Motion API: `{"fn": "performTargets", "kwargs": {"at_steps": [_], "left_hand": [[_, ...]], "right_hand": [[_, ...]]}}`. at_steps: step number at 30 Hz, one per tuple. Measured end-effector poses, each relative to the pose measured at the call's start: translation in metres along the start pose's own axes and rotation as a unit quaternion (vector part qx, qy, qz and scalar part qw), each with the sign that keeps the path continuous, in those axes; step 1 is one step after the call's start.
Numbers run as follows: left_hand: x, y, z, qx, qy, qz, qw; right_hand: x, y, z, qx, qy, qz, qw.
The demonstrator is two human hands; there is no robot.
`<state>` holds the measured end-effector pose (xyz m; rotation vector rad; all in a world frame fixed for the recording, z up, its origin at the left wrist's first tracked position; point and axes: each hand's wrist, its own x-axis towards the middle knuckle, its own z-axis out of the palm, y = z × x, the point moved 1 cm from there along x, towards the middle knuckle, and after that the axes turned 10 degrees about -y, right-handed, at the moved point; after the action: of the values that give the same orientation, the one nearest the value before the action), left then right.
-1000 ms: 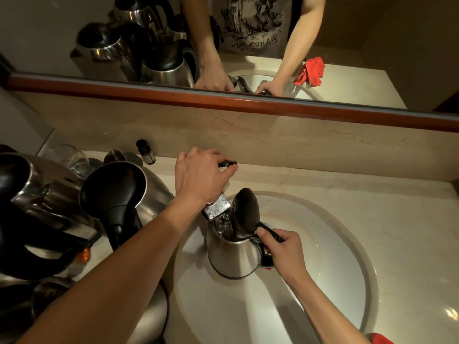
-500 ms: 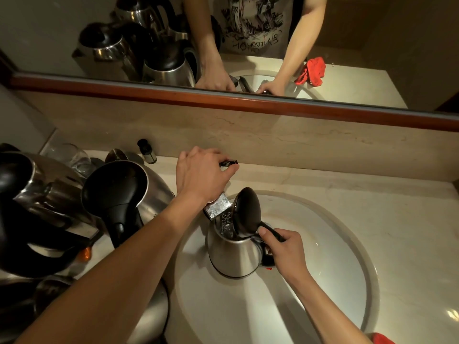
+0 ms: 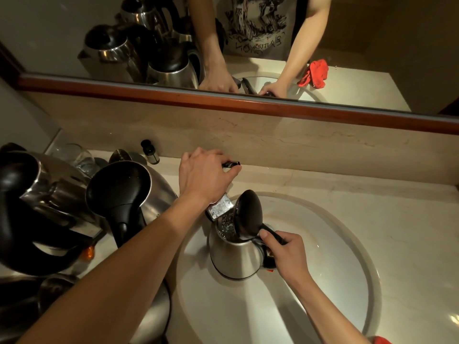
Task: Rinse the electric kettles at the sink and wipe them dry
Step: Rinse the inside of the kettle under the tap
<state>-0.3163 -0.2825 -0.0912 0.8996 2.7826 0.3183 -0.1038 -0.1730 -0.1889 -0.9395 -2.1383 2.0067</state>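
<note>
While water fills the kettle (image 3: 236, 256) | right hand (image 3: 289, 254) clamped on handle, keep it level | left hand (image 3: 203, 175) curled round tap lever (image 3: 232, 164) at 12 o'clock, ready to close.

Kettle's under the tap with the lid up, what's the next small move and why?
Probably shut off the tap: left hand grips the black faucet lever, water already glints inside the open steel kettle, which the right hand holds by its handle in the white basin.
</note>
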Motion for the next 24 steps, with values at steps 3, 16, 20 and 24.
{"fn": "performTargets", "kwargs": {"at_steps": [3,16,20,24], "left_hand": [[-0.0002,0.0003,0.0,0.001,0.0,-0.001,1.0],[-0.0005,0.0002,-0.0008,0.008,0.002,-0.001,1.0],[-0.0005,-0.0001,-0.0004,0.007,0.001,-0.001,1.0],[-0.0005,0.0002,-0.0013,0.003,0.0,0.0,1.0]], "right_hand": [[-0.0014,-0.0016,0.0014,-0.004,-0.002,-0.003,1.0],[-0.0008,-0.0006,0.0006,-0.005,-0.004,-0.003,1.0],[-0.0009,-0.0018,0.0004,-0.002,-0.003,-0.003,1.0],[0.0015,-0.0011,-0.0016,-0.008,-0.004,-0.008,1.0]]}}
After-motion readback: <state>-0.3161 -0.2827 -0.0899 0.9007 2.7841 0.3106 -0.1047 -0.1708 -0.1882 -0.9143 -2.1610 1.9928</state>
